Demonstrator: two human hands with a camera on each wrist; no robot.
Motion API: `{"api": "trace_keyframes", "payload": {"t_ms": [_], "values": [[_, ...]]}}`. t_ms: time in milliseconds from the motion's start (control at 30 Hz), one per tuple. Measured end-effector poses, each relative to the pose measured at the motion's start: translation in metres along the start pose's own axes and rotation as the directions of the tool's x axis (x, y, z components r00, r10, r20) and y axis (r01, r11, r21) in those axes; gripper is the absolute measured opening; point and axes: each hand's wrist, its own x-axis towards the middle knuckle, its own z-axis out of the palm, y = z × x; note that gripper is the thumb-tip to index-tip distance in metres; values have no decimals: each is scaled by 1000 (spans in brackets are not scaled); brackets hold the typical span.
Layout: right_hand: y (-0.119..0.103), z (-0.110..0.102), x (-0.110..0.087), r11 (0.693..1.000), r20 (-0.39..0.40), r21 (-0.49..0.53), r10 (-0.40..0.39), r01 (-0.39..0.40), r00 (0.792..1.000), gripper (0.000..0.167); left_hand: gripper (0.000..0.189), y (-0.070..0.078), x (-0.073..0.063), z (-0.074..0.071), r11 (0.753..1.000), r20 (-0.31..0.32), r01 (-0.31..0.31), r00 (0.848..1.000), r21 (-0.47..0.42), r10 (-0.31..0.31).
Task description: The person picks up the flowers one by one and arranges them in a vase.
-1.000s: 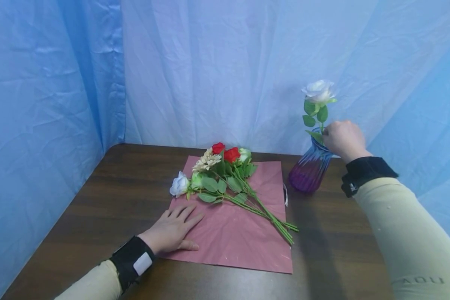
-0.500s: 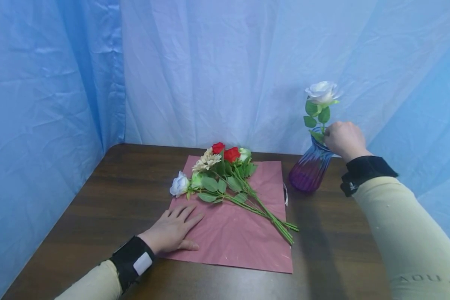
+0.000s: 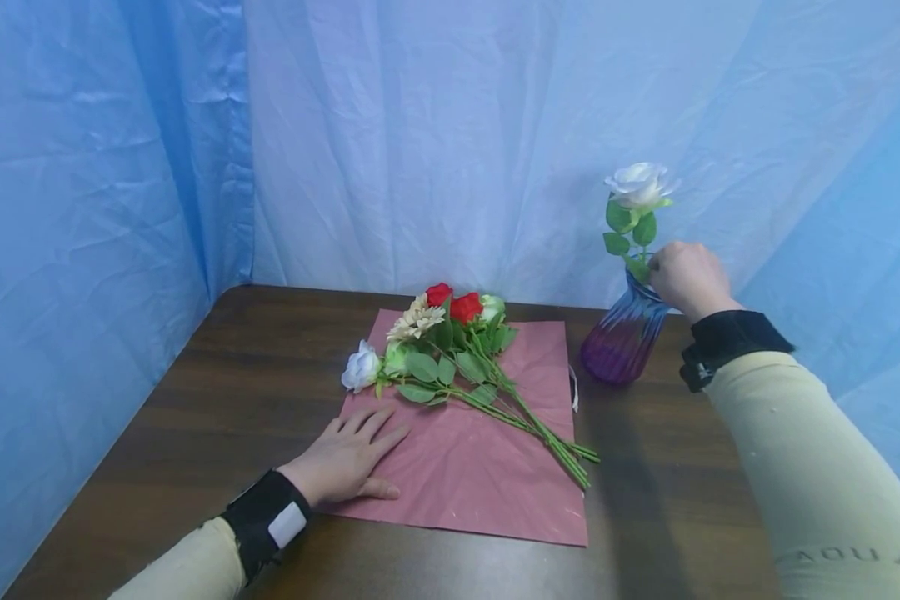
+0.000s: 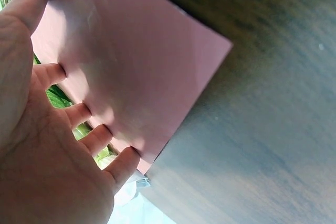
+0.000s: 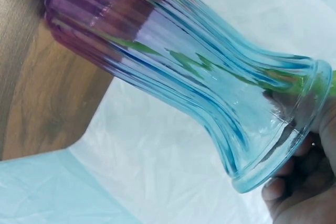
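At the right of the head view, my right hand (image 3: 690,279) pinches the stem of a white rose (image 3: 640,185) at the mouth of a glass vase (image 3: 624,337). The vase fades from blue at its rim to purple at its base. Through the glass in the right wrist view, the green stem (image 5: 189,64) shows inside; my fingertips there are partly hidden. My left hand (image 3: 345,462) rests with spread fingers on a sheet of pink wrapping paper (image 3: 487,500). Its fingertips touch the paper in the left wrist view.
On the paper lie several flowers: red roses (image 3: 466,307), a cream daisy-like flower (image 3: 417,320), a pale white rose (image 3: 361,367) and greenish blooms (image 3: 492,307). Their stems (image 3: 562,454) reach past the paper's right edge. Blue-white curtains (image 3: 420,150) hang behind the dark wooden table (image 3: 217,400).
The white rose's head has swayed slightly right and back left. Its lowest leaf now sits at the vase rim, pointing more upward. My left hand stays in place.
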Motion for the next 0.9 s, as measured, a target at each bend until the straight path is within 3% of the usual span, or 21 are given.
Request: {"api": "trace_keyframes", "payload": {"t_ms": [333, 700, 900], "values": [[-1, 2, -1, 1000, -4, 19, 18, -18, 1000, 23, 89, 3, -2, -3, 1000, 21, 13, 1000, 4, -14], [2, 3, -4, 998, -26, 17, -55, 56, 998, 35, 92, -4, 0, 4, 1000, -5, -11, 1000, -14, 11], [-3, 1, -7, 999, -59, 42, -17, 20, 998, 31, 91, -4, -1, 3, 1000, 6, 0, 1000, -10, 0]]}}
